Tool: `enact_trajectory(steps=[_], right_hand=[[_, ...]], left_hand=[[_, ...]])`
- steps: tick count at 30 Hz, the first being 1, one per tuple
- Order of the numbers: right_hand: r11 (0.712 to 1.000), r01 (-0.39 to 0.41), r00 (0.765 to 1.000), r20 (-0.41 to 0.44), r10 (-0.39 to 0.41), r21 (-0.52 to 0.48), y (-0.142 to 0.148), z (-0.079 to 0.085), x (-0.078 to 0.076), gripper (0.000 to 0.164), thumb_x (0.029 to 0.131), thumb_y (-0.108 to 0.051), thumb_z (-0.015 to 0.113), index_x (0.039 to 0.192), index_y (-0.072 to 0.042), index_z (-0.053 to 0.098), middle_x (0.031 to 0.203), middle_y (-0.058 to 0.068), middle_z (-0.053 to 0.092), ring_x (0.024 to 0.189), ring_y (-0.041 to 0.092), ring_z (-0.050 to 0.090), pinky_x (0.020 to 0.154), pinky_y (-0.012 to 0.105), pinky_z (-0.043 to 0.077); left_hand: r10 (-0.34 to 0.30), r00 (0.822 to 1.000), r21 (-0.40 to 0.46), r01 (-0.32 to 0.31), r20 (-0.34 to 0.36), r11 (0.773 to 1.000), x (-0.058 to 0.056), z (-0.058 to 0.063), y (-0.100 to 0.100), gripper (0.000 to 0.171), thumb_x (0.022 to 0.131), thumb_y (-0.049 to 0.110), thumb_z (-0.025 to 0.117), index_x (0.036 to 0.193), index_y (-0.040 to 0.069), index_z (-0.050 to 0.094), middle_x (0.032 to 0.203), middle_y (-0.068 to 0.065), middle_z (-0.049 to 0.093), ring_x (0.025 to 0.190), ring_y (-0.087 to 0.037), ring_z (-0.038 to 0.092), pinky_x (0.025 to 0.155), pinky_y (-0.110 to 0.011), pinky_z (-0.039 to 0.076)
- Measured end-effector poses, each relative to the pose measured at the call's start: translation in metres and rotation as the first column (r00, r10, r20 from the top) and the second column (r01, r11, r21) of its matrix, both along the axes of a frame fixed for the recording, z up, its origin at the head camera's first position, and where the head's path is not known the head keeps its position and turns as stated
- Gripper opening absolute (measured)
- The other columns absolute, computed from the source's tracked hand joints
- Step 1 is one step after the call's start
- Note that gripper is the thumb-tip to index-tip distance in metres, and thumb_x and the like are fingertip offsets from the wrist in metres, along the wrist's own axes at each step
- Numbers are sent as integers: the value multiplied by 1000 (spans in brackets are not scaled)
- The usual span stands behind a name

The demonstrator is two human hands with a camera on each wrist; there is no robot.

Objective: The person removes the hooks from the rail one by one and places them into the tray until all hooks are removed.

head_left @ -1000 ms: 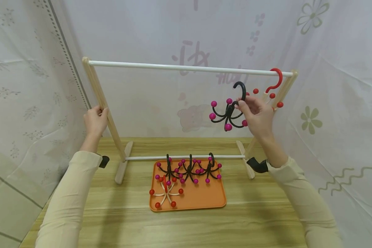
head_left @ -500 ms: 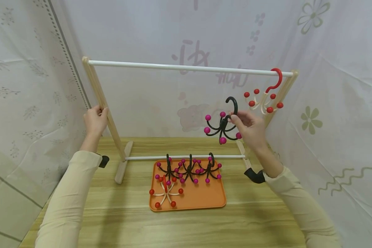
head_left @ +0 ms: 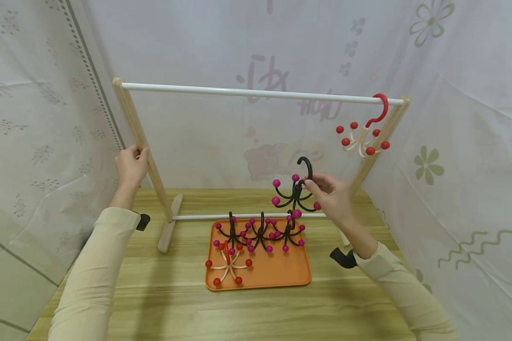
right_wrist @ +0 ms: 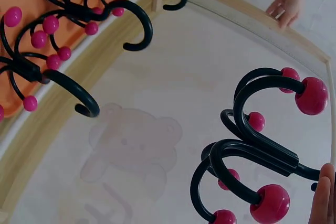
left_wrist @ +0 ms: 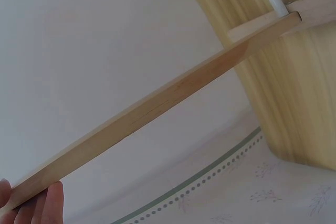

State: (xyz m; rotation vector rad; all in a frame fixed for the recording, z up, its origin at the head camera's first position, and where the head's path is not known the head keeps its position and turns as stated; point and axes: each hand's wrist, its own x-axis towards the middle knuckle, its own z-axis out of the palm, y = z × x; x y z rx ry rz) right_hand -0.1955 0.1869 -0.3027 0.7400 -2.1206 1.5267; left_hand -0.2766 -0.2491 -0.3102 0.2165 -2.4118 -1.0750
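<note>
My left hand (head_left: 131, 166) grips the left wooden post (head_left: 155, 173) of a rack about halfway up; in the left wrist view its fingers (left_wrist: 53, 200) wrap the post's edge. With thumb and fingers, my right hand (head_left: 333, 196) pinches a black claw hanger (head_left: 297, 193) by the base of its hook. Pink balls tip the hanger's curved arms. It hangs in the air, overlapping the tray's far right corner in the head view. The right wrist view shows the same black claw hanger (right_wrist: 268, 153) large, my fingertips (right_wrist: 324, 192) at its neck.
A red and cream claw hanger (head_left: 360, 139) hangs at the right end of the white top rail (head_left: 239, 92). Below, an orange tray (head_left: 277, 272) on the wooden table (head_left: 256, 312) holds three black claw hangers (head_left: 261, 234) and one red and cream claw hanger (head_left: 229, 265).
My right hand has lowered the black claw hanger from near the top rail, down and leftward toward the tray. My left hand stays on the post.
</note>
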Motion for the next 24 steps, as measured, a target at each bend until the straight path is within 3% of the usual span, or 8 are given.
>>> enact_trajectory(steps=[9,16,24], right_hand=[[999,-22,998,59,24,-24,-6,-21,8,11,82,6,57,91,12,60,86,25,61,72,12,62,68,23,49],[997,-68,998,9,68,-22,-10,-37,13,12,79,12,57,91,13,60,83,26,61,71,29,62,66,23,49],[995,-95,993,75,94,6,-12,-51,21,12,82,8,57,93,9,60,84,24,62,73,22,62,65,26,50]], left_hand=[[3,1000,7,-3,10,1000,0,1,1,33,94,22,39,96,-7,55,108,-26,55,99,-38,52,82,-46,42],[2,1000,9,-2,8,1000,0,1,0,33,94,21,39,95,-8,55,108,-26,55,99,-38,53,82,-45,42],[0,1000,7,0,12,1000,0,0,0,35,95,23,38,96,-7,55,107,-26,56,97,-38,53,81,-45,42]])
